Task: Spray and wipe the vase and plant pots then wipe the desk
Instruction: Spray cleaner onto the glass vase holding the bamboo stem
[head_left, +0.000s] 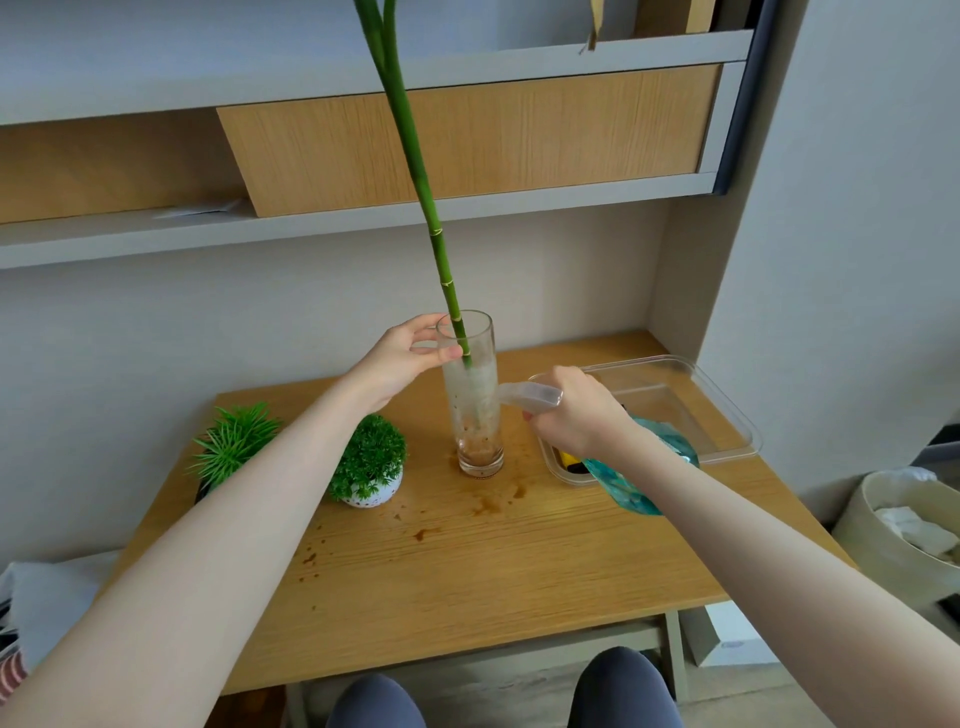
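Note:
A tall clear glass vase (475, 415) with a green bamboo stalk (415, 171) stands mid-desk, foam clinging to its side. My left hand (400, 358) grips the vase near the rim. My right hand (576, 410) holds a spray bottle (628, 478) of blue liquid, its nozzle right against the vase's right side. A white speckled pot (371, 493) with a green plant sits left of the vase. Another green plant (234, 441) stands further left, its pot hidden behind my left arm. Brown stains (488, 504) dot the wooden desk (467, 571).
A clear plastic tray (727, 415) lies at the desk's right, with a yellow and black item partly hidden under my right hand. A beige bin (904, 525) with white waste stands on the floor at right. Shelves hang above the desk. My knees show below the front edge.

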